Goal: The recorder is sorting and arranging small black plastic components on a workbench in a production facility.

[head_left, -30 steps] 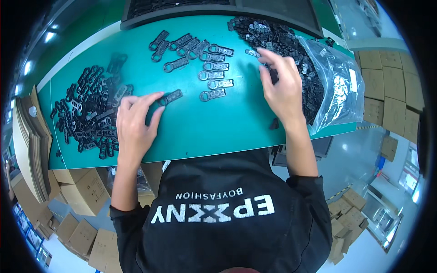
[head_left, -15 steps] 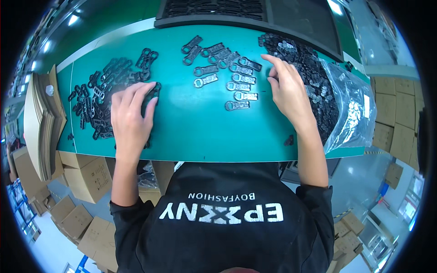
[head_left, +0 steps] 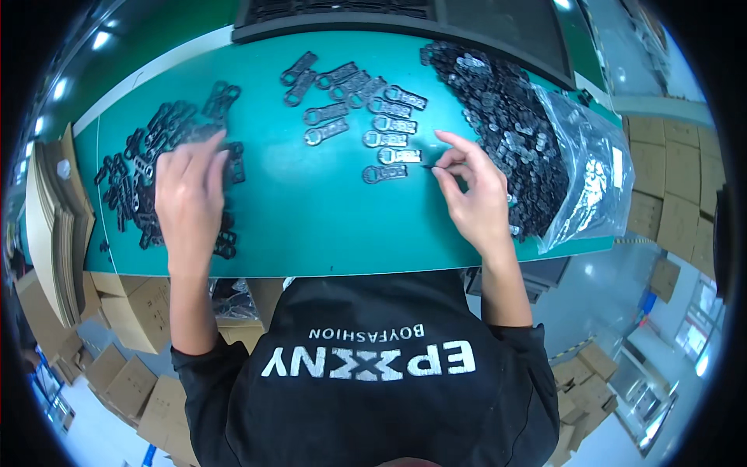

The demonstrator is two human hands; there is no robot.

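cardboard stack far left | left hand flat, fingers spread, pressing left pile of dark metal parts, nothing gripped | sorted row mid-mat | right hand pinching thin part beside row's near end | big pile and clear bag right

Bright overhead light, fisheye-warped edges

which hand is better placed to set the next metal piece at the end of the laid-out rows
Right. The right hand sits just beside the rows of laid-out metal pieces, fingertips almost at the nearest one, with the big pile of pieces alongside it. The left hand rests flat on the separate left pile, farther from the rows.
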